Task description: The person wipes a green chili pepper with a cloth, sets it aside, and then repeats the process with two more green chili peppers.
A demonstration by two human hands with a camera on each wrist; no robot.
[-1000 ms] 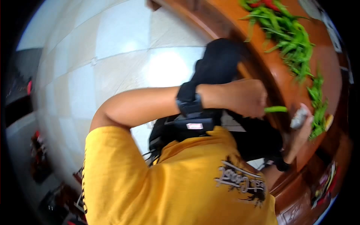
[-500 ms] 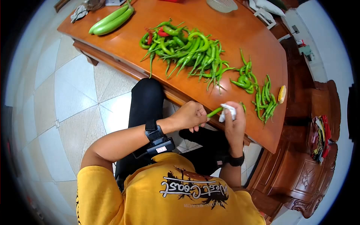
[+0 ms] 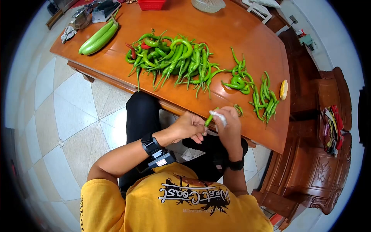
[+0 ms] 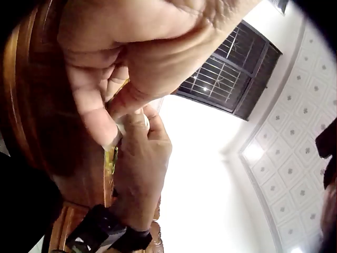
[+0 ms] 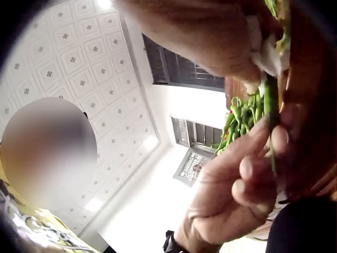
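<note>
My left hand (image 3: pixel 190 127) pinches one end of a green chili pepper (image 3: pixel 208 121) between thumb and fingers, just off the table's near edge. Around the pepper's other end, my right hand (image 3: pixel 230 125) holds a crumpled white cloth (image 3: pixel 219 116). In the right wrist view the cloth (image 5: pixel 271 58) wraps the top of the pepper (image 5: pixel 270 100), and its thin tip points down past the left fingers (image 5: pixel 253 168). From the left wrist, the two hands nearly meet and most of the pepper is hidden. Another chili (image 3: pixel 239 110) lies on the table beside the right hand.
On the wooden table (image 3: pixel 247 34) lie a large chili pile (image 3: pixel 174 58), two smaller chili groups (image 3: pixel 241 79), a corn piece (image 3: pixel 284 89) and long pale-green vegetables (image 3: pixel 100 38). A red basket (image 3: pixel 151 4) and a white colander (image 3: pixel 208 4) stand at the back.
The head view has swung back from a strong tilt. Apart one second ago, my hands have come together, the cloth now round the pepper's end. The pepper stands more upright than half a second ago.
</note>
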